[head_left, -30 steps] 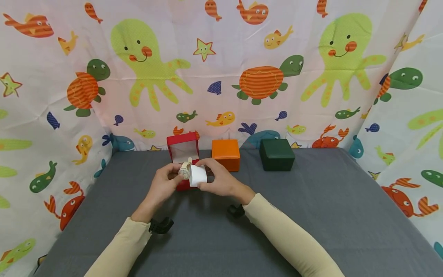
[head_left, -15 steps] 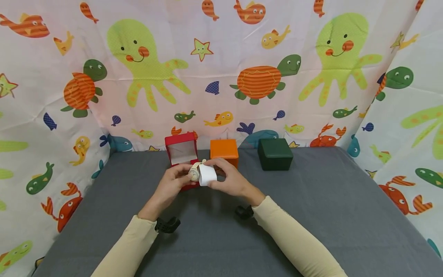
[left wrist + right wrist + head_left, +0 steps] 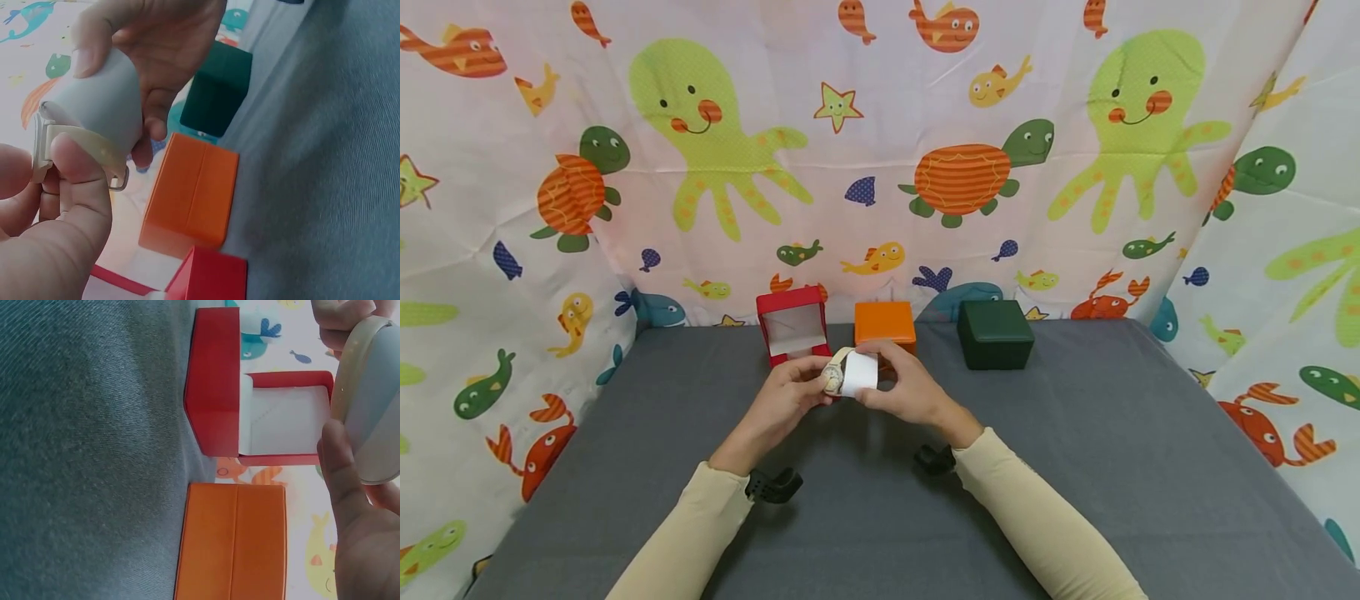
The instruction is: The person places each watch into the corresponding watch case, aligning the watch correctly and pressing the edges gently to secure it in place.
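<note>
Finger and thumb of my left hand [image 3: 786,400] pinch a small wristwatch [image 3: 832,379] with a cream strap [image 3: 87,145]. The strap lies around the end of a white watch cushion [image 3: 860,373]; how far on it sits, I cannot tell. My right hand [image 3: 912,387] grips the cushion between thumb and fingers from the other side. Both hands are raised in front of a red watch box [image 3: 792,323], whose lid stands up and shows a white lining [image 3: 290,419]. The front of this box is partly hidden by the left hand.
Right of the red box stands a closed orange box [image 3: 885,321], partly behind the right hand. Farther right is a closed dark green box [image 3: 996,335]. A printed curtain [image 3: 880,100] hangs behind the grey cloth-covered table [image 3: 880,517].
Both hands have moved to the right with the watch and cushion, from before the red box toward the orange one. The watch and cushion have turned slightly. The boxes have stayed put.
</note>
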`<action>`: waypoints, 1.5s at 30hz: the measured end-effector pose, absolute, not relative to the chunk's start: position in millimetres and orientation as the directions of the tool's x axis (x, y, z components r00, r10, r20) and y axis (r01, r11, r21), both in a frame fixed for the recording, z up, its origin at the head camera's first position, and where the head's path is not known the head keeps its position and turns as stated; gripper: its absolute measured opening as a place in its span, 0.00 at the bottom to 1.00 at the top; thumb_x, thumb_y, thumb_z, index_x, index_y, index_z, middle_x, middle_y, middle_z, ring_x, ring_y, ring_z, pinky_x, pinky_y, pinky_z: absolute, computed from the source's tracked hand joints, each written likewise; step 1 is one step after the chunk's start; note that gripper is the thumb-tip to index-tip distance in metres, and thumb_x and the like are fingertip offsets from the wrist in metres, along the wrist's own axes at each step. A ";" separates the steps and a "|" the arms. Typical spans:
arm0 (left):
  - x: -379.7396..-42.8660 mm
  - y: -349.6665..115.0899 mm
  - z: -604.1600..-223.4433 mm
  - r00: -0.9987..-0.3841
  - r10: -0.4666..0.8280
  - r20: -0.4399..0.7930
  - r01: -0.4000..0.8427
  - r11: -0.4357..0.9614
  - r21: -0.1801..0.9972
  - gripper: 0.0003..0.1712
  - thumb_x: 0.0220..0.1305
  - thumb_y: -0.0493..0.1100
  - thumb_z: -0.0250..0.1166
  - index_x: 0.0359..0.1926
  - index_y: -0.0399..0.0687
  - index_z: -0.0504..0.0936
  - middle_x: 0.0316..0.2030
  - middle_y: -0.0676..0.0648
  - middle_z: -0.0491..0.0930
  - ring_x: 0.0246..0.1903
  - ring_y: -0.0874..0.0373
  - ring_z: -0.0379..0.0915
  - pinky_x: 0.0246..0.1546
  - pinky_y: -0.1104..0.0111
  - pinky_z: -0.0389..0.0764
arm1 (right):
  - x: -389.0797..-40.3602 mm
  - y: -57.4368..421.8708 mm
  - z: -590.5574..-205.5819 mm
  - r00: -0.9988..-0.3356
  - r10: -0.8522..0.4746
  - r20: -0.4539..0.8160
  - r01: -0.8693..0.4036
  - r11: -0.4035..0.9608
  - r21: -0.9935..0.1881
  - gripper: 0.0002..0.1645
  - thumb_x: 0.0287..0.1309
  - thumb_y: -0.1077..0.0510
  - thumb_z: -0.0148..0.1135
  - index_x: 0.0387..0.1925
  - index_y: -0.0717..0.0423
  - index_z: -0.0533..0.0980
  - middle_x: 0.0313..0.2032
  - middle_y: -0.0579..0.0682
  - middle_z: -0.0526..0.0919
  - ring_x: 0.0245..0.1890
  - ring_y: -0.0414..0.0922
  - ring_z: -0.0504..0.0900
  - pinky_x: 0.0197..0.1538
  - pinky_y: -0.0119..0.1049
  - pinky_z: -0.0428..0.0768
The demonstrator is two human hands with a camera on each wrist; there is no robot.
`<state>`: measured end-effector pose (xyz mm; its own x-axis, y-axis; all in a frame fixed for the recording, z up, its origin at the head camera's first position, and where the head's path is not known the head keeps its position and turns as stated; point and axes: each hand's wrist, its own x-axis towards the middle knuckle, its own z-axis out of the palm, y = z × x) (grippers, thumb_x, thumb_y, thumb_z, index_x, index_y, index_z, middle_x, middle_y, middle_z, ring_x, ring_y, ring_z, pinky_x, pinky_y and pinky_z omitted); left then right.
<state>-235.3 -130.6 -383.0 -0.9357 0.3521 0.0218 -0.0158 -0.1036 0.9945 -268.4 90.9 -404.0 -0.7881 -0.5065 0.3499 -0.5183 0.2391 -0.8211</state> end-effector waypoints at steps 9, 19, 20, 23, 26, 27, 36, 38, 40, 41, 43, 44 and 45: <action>-234.7 -121.3 -380.9 -0.942 0.337 0.007 -0.026 -0.094 0.995 0.22 0.65 0.35 0.61 0.58 0.32 0.72 0.49 0.39 0.72 0.40 0.50 0.71 0.44 0.67 0.79 | -269.2 99.3 -401.1 -0.796 -0.488 0.359 -0.525 0.261 -0.810 0.33 0.50 0.54 0.69 0.58 0.52 0.70 0.49 0.51 0.75 0.39 0.52 0.75 0.45 0.55 0.79; -227.6 -108.3 -391.4 -0.972 0.167 0.166 0.208 0.274 0.939 0.27 0.52 0.38 0.74 0.54 0.42 0.77 0.43 0.43 0.79 0.37 0.50 0.76 0.40 0.69 0.81 | -265.3 99.4 -406.6 -0.786 -0.476 0.394 -0.576 0.336 -0.745 0.32 0.49 0.52 0.69 0.56 0.49 0.69 0.48 0.45 0.74 0.37 0.49 0.75 0.41 0.48 0.81; -226.9 -107.7 -391.6 -0.970 0.160 0.183 0.222 0.278 0.935 0.27 0.52 0.37 0.74 0.54 0.41 0.77 0.43 0.42 0.79 0.37 0.50 0.76 0.40 0.70 0.81 | -264.8 99.3 -406.4 -0.784 -0.474 0.401 -0.583 0.340 -0.738 0.32 0.49 0.51 0.69 0.56 0.49 0.69 0.48 0.45 0.74 0.37 0.48 0.75 0.40 0.47 0.82; -222.6 -106.1 -388.1 -0.964 0.161 0.211 0.251 0.287 0.924 0.28 0.53 0.36 0.73 0.55 0.37 0.76 0.44 0.40 0.80 0.37 0.50 0.76 0.41 0.71 0.80 | -263.5 99.5 -405.9 -0.784 -0.463 0.413 -0.589 0.343 -0.732 0.32 0.49 0.51 0.70 0.55 0.50 0.70 0.48 0.46 0.74 0.37 0.48 0.75 0.40 0.48 0.81; -213.3 -104.0 -377.0 -0.960 0.167 0.225 0.266 0.300 0.916 0.27 0.54 0.34 0.71 0.55 0.33 0.75 0.43 0.38 0.79 0.37 0.48 0.76 0.40 0.71 0.81 | -262.1 99.8 -405.9 -0.787 -0.462 0.409 -0.582 0.336 -0.740 0.31 0.49 0.51 0.70 0.55 0.50 0.70 0.48 0.46 0.74 0.37 0.49 0.75 0.41 0.51 0.81; -209.9 -103.3 -373.0 -0.959 0.169 0.226 0.269 0.308 0.912 0.26 0.54 0.34 0.71 0.54 0.32 0.75 0.43 0.37 0.79 0.37 0.48 0.76 0.40 0.71 0.80 | -261.6 99.8 -406.0 -0.789 -0.463 0.404 -0.578 0.334 -0.745 0.32 0.49 0.51 0.70 0.55 0.50 0.69 0.48 0.46 0.74 0.37 0.50 0.75 0.41 0.52 0.81; -198.7 -99.8 -360.7 -0.961 0.181 0.208 0.254 0.291 0.922 0.23 0.55 0.31 0.69 0.52 0.30 0.74 0.43 0.37 0.78 0.36 0.50 0.76 0.39 0.71 0.81 | -258.0 98.6 -406.6 -0.786 -0.472 0.400 -0.580 0.335 -0.743 0.32 0.49 0.52 0.71 0.55 0.49 0.69 0.49 0.46 0.73 0.37 0.52 0.75 0.39 0.53 0.80; -198.8 -99.7 -361.2 -0.962 0.186 0.198 0.245 0.274 0.930 0.23 0.55 0.30 0.68 0.52 0.29 0.74 0.43 0.36 0.78 0.37 0.50 0.77 0.39 0.70 0.81 | -257.1 98.2 -406.2 -0.777 -0.477 0.410 -0.592 0.337 -0.732 0.32 0.48 0.52 0.71 0.55 0.50 0.69 0.50 0.47 0.73 0.37 0.50 0.74 0.38 0.52 0.81; -198.9 -99.7 -361.5 -0.965 0.183 0.188 0.233 0.267 0.935 0.23 0.55 0.29 0.68 0.52 0.29 0.73 0.42 0.36 0.78 0.37 0.50 0.77 0.39 0.71 0.81 | -256.4 97.5 -405.9 -0.769 -0.484 0.418 -0.607 0.346 -0.715 0.32 0.48 0.52 0.71 0.55 0.51 0.69 0.50 0.48 0.72 0.37 0.48 0.74 0.38 0.50 0.81; -198.5 -99.5 -360.9 -0.966 0.179 0.184 0.229 0.270 0.935 0.23 0.55 0.29 0.68 0.53 0.29 0.73 0.43 0.36 0.78 0.37 0.49 0.77 0.40 0.71 0.81 | -256.1 97.1 -405.6 -0.766 -0.486 0.422 -0.614 0.355 -0.705 0.32 0.49 0.51 0.70 0.55 0.51 0.69 0.50 0.48 0.72 0.38 0.47 0.73 0.39 0.48 0.81; -198.2 -99.0 -360.3 -0.967 0.171 0.189 0.231 0.279 0.932 0.24 0.55 0.29 0.68 0.53 0.29 0.74 0.43 0.36 0.78 0.38 0.49 0.77 0.41 0.70 0.81 | -255.7 96.4 -405.2 -0.764 -0.485 0.426 -0.622 0.378 -0.686 0.33 0.49 0.50 0.70 0.56 0.52 0.69 0.51 0.48 0.72 0.38 0.44 0.73 0.39 0.44 0.82; -198.2 -98.7 -360.5 -0.966 0.169 0.197 0.239 0.284 0.929 0.24 0.55 0.28 0.68 0.53 0.29 0.74 0.44 0.36 0.79 0.38 0.48 0.77 0.41 0.68 0.81 | -255.4 96.1 -404.8 -0.764 -0.483 0.428 -0.625 0.387 -0.678 0.33 0.49 0.50 0.70 0.56 0.52 0.69 0.51 0.48 0.72 0.38 0.43 0.73 0.40 0.42 0.82; -198.2 -98.4 -360.3 -0.965 0.166 0.204 0.246 0.291 0.925 0.24 0.55 0.28 0.67 0.53 0.28 0.74 0.44 0.35 0.79 0.38 0.47 0.77 0.42 0.66 0.81 | -255.0 95.7 -404.4 -0.765 -0.479 0.430 -0.626 0.396 -0.672 0.33 0.49 0.50 0.70 0.56 0.53 0.69 0.52 0.48 0.72 0.38 0.42 0.73 0.40 0.40 0.81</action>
